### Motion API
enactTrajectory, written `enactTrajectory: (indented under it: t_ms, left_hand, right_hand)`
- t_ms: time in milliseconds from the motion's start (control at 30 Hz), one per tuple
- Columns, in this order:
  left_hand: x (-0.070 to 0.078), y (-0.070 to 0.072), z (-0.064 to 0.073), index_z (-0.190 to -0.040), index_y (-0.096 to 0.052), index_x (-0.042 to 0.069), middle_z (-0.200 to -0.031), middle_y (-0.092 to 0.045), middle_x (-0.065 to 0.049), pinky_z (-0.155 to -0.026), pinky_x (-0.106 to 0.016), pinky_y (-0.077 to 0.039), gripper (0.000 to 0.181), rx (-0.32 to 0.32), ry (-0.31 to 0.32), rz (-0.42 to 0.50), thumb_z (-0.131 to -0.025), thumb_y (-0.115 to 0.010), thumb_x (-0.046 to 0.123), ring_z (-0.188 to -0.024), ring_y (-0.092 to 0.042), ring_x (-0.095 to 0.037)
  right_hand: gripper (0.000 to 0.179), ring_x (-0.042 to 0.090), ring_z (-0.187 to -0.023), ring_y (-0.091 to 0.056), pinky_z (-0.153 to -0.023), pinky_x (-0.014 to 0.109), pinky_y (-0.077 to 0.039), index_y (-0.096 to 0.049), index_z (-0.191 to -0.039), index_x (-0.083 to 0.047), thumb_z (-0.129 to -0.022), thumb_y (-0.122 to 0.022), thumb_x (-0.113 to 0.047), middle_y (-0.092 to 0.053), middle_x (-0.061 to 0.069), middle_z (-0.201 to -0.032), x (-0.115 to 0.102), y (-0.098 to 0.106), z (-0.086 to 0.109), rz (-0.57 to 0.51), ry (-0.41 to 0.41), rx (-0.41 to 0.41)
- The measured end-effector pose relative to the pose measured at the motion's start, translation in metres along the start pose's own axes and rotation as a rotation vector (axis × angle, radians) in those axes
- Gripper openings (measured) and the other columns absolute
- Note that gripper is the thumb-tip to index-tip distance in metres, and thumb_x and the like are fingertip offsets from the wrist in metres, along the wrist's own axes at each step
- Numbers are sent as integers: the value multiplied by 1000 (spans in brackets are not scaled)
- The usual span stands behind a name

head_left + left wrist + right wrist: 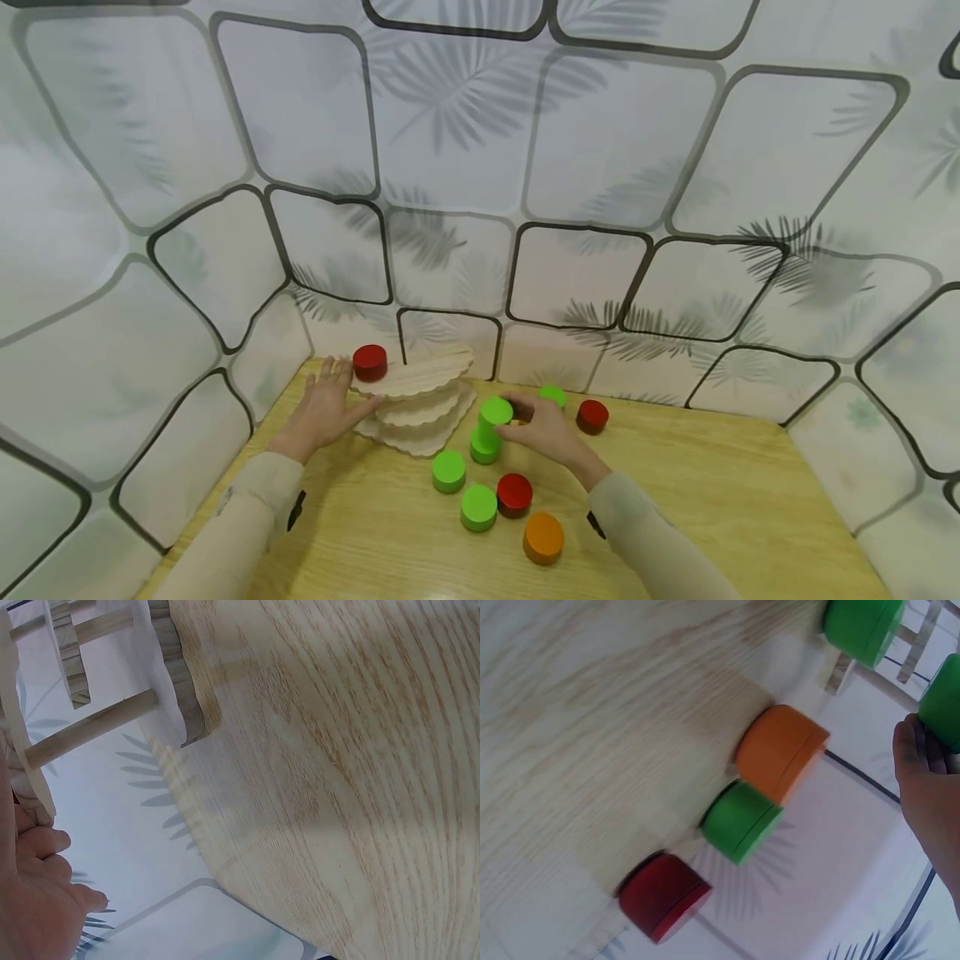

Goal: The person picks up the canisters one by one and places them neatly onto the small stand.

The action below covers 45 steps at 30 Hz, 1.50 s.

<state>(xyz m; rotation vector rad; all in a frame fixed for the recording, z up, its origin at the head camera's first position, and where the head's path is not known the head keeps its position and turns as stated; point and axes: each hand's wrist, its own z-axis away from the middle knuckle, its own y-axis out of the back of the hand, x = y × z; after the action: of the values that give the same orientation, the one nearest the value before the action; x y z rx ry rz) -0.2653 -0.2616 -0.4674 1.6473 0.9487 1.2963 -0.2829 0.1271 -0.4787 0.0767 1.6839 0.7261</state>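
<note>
A pale wooden tiered stand (416, 412) with scalloped edges stands at the table's back left, and a red cylinder (370, 363) sits on its top tier. At the stand's left end, my left hand (326, 408) grips the top tier, thumb along the front edge, fingers curled over the rim in the left wrist view. My right hand (551, 429) pinches a green cylinder (496, 412) between thumb and fingers. In the head view, this piece overlaps another green cylinder (484, 448) standing on the table just below it.
Beyond the right hand stand an orange cylinder (780, 754), a green one (741, 821) and a red one (664, 896). Nearer are two green cylinders (448, 472), a red (514, 495) and an orange (543, 538). Patterned walls (450, 258) enclose the wooden table (712, 492).
</note>
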Motion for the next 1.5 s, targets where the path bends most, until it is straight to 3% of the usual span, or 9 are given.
enactTrajectory:
  t_ms: [200,467,867,1133,1500]
  left_hand:
    - [2,0,-1,-159,-24,-17,-167,-25,-37,-122,-79,-12,104,-4,1,-4,-103,-52,65,-158,-12,-57]
    - [1,1,-1,-160,-23,-17,-167,-24,-37,-122,-79,-11,104,-6,5,-5,-103,-53,65,-158,-11,-57]
    - [2,2,-1,-159,-24,-17,-167,-25,-38,-122,-79,-13,103,-5,6,-16,-103,-51,65,-157,-13,-58]
    - [0,2,-1,-159,-24,-18,-167,-25,-37,-122,-79,-13,104,-14,10,-7,-103,-52,66,-158,-13,-58]
    - [3,3,-3,-159,-24,-18,-167,-26,-38,-122,-78,-16,104,-17,13,-26,-103,-52,66,-158,-14,-58]
  right_hand:
    - [60,27,-126,-68,-104,45,-58,-64,-146,-16,-91,-83,-29,-71,7,-138,-14,-7,-11,-30,-19,-3]
    - [45,26,-123,-69,-103,44,-58,-69,-136,-18,-93,-82,-22,-73,6,-131,-37,-14,-30,-66,83,-20]
    - [49,23,-120,-70,-100,41,-59,-68,-140,-17,-93,-81,-24,-72,4,-131,-63,-27,-57,-10,75,22]
    - [44,19,-108,-72,-94,36,-60,-70,-136,-13,-94,-79,-21,-74,6,-125,-71,-41,-77,13,132,8]
    - [41,8,-93,-66,-85,25,-56,-73,-130,-12,-90,-82,-20,-76,5,-115,-85,-65,-96,54,149,1]
